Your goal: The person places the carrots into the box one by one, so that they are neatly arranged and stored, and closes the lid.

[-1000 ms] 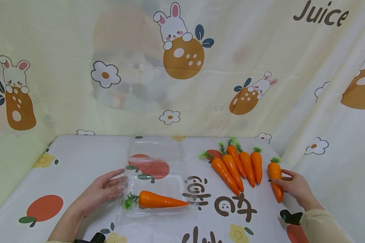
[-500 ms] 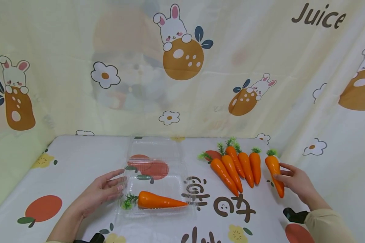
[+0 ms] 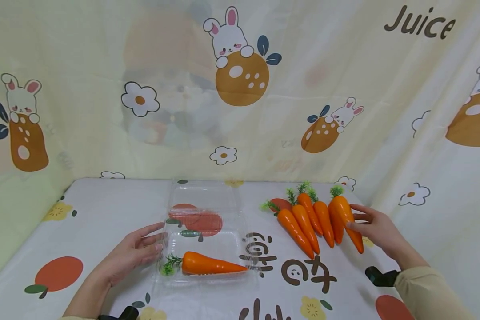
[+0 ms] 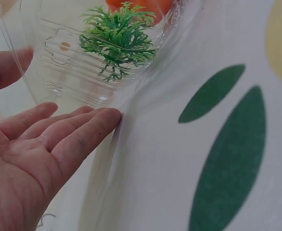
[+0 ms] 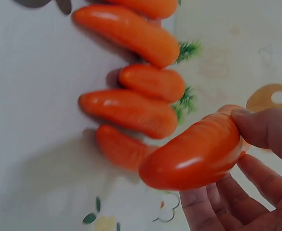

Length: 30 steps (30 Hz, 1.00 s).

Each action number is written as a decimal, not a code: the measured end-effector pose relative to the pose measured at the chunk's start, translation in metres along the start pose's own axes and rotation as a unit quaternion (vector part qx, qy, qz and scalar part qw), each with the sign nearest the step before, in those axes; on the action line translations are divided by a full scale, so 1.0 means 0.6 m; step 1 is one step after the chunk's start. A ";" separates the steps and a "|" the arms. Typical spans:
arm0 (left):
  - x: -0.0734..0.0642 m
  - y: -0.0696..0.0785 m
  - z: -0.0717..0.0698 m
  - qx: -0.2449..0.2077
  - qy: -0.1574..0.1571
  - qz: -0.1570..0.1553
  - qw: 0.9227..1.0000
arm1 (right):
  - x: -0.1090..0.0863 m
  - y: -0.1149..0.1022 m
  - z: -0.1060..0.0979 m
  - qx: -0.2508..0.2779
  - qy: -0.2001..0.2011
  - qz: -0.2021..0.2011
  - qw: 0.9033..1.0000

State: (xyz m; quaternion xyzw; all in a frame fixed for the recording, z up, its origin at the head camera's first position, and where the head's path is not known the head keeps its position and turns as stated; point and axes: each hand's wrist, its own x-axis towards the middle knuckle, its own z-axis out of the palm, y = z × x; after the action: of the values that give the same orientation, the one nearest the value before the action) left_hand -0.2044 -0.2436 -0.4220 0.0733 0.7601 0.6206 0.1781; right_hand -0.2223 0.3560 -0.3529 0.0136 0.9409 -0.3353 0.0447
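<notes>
Lying in clear container, 1 carrot

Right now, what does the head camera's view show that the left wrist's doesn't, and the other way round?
Only the head view shows the right hand, the held carrot, the five loose carrots and the "Juice" lettering.

Only the left wrist view shows creases across the left palm.

Both show the left hand, the clear box and the boxed carrot with its green top, though the wrist view cuts off most of that carrot.
</notes>
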 end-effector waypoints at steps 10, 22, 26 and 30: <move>0.002 -0.004 -0.002 0.001 -0.004 0.002 1.000 | 0.015 -0.060 0.019 -0.005 -0.031 -0.075 0.997; 0.000 0.001 0.000 -0.003 0.001 -0.001 1.000 | 0.028 -0.152 0.052 -0.016 -0.078 -0.145 0.986; 0.001 -0.001 0.000 -0.001 0.003 -0.001 1.000 | 0.026 -0.178 0.067 -0.009 -0.103 -0.163 0.981; 0.001 0.000 0.001 -0.001 0.007 -0.005 1.000 | 0.025 -0.198 0.083 -0.010 -0.122 -0.184 0.975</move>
State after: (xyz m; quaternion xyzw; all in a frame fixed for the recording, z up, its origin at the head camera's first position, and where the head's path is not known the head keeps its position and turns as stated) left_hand -0.2046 -0.2430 -0.4222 0.0650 0.7608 0.6214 0.1755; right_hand -0.2402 0.2322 -0.3179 -0.2010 0.9181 -0.3275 0.0969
